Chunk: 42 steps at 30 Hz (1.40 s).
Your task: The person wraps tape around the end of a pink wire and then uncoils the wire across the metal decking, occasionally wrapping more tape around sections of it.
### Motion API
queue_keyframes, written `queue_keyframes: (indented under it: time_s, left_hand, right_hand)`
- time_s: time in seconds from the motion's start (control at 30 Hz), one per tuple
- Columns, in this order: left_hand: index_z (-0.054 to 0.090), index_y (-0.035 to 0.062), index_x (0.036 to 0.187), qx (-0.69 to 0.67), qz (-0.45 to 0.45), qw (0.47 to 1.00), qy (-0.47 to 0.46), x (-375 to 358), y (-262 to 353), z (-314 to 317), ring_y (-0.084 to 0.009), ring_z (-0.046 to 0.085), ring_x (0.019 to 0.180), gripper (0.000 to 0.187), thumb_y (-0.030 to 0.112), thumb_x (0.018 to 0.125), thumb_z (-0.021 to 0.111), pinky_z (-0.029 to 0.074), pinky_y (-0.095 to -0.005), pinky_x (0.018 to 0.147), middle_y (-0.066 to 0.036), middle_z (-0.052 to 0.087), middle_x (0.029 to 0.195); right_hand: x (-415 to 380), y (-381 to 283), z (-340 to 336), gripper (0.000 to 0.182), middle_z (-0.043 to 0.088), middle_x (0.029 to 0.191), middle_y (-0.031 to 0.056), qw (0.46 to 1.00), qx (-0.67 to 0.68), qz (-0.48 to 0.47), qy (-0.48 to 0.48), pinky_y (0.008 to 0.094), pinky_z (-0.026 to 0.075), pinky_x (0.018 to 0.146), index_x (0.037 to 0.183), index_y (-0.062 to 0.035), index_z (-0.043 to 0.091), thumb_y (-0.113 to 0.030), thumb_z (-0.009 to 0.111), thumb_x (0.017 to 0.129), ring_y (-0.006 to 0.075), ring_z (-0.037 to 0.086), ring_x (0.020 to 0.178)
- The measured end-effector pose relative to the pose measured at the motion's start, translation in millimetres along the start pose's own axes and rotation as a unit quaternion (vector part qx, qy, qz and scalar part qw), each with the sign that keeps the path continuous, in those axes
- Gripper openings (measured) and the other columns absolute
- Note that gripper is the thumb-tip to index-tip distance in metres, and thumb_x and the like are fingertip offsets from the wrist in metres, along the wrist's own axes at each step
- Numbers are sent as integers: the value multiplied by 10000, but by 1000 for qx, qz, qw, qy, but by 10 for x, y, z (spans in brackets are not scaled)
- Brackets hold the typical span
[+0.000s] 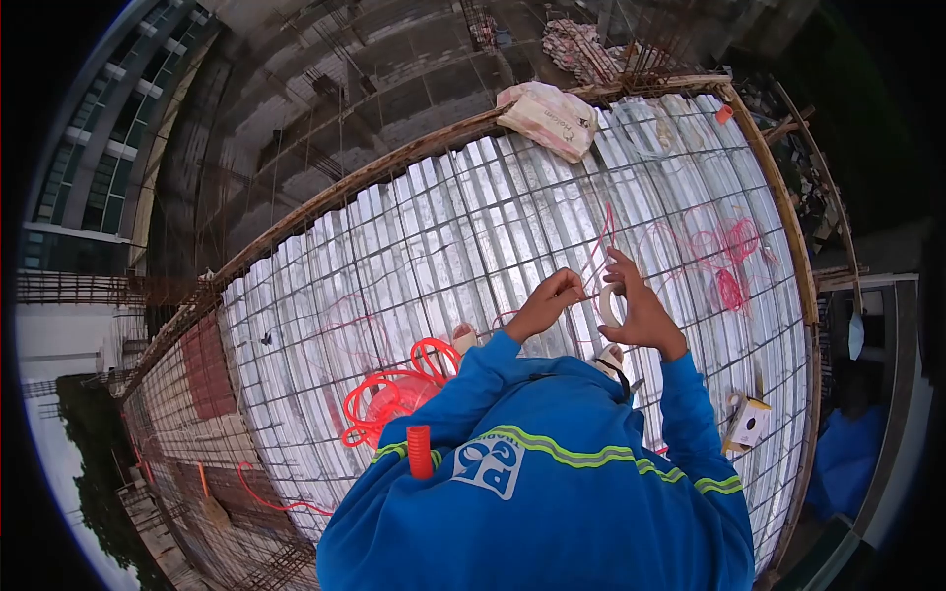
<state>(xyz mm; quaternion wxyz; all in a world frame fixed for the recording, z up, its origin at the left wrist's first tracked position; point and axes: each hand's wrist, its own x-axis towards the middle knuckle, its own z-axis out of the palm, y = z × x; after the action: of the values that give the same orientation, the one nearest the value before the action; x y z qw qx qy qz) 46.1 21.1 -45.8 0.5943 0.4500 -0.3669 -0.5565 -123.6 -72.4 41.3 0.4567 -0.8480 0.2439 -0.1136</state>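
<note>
My right hand is curled around a roll of white tape, with its index finger raised. Just to the left, my left hand is closed, thumb and fingertips pinched together. What the pinch holds is too small to make out. Pink wire lies behind the two hands on the deck. Bright orange corrugated tubing is coiled beside my left forearm. A short orange corrugated piece shows against my blue jacket.
A rebar grid covers the ribbed metal deck underfoot. A wooden edge board borders the right side. A printed sack lies at the far edge. Pink wire bundles and a white box sit to the right.
</note>
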Motion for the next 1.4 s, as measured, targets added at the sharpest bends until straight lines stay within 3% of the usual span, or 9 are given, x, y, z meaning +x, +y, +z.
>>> queue_keyframes:
  time_s: [0.1, 0.23, 0.47, 0.8, 0.93, 1.0, 1.07, 1.23, 1.4]
  left_hand:
    - [591, 60, 981, 116, -43, 992, -34, -39, 117, 73, -38, 337, 549, 225, 213, 816, 606, 303, -210, 503, 36, 545, 762]
    - [634, 69, 984, 176, -86, 977, -79, -46, 154, 78, -37, 356, 578, 231, 226, 817, 613, 299, -217, 505, 26, 542, 737]
    - [625, 62, 896, 270, 41, 961, -42, -54, 72, 147, -107, 433, 632, 152, 189, 820, 586, 349, -257, 561, -29, 535, 738]
    - [510, 21, 840, 286, 39, 958, -4, -70, 67, 195, -244, 533, 766, 138, 158, 839, 512, 419, -325, 684, -121, 522, 808]
    - [469, 21, 879, 273, 8, 962, -30, -58, 36, 169, -207, 527, 776, 115, 134, 856, 470, 414, -312, 695, -109, 530, 801]
    - [401, 30, 957, 75, 14, 997, -10, -18, -53, 125, -170, 517, 772, 108, 90, 869, 417, 408, -302, 714, -97, 538, 791]
    - [341, 41, 1013, 103, 20, 994, -42, -23, -61, 85, -146, 506, 776, 139, 56, 877, 365, 402, -294, 730, -84, 552, 804]
    - [391, 29, 1027, 103, -58, 988, -98, -91, 78, 103, -118, 516, 809, 137, 61, 894, 396, 406, -266, 761, -60, 570, 847]
    - [535, 7, 1003, 170, -58, 983, -28, -74, -34, -27, -80, 522, 704, 176, 126, 876, 503, 439, -234, 654, -35, 597, 818]
  right_hand:
    - [-123, 31, 123, 1088, 370, 1224, 221, 998, 56, 3, -2, 413, 406, 933, 1358, -61, 99, -90, 753, 489, 351, 469, 1100]
    - [-198, 30, 171, 1119, 363, 1222, 224, 998, 56, 9, -31, 406, 401, 940, 1355, -67, 84, -109, 778, 478, 350, 468, 1106]
    - [-223, 130, 218, 1066, 313, 1253, 179, 997, 68, -17, -26, 395, 400, 930, 1305, -54, 142, -149, 807, 478, 317, 456, 1102]
    - [-246, 429, 203, 648, 392, 1153, 116, 981, 168, 49, -81, 337, 390, 899, 1107, 13, 469, -216, 772, 582, 229, 489, 991]
    - [-277, 454, 153, 643, 390, 1205, 99, 945, 312, 13, -96, 328, 384, 920, 1146, 13, 479, -219, 752, 612, 227, 498, 1031]
    - [-265, 451, 114, 723, 339, 1294, 104, 916, 388, 19, -95, 336, 379, 933, 1208, 23, 442, -250, 748, 612, 227, 490, 1068]
    - [-227, 473, 99, 757, 314, 1334, 124, 904, 426, 34, 11, 351, 390, 917, 1213, 16, 454, -317, 745, 598, 221, 508, 1041]
    - [-78, 310, 5, 761, 553, 1088, 97, 899, 432, 60, 21, 330, 400, 886, 1193, 44, 464, -313, 750, 584, 194, 535, 1002]
    - [-59, 415, 11, 744, 551, 1064, 107, 904, 425, 49, 4, 331, 397, 888, 1191, 32, 463, -279, 763, 586, 201, 530, 1009]
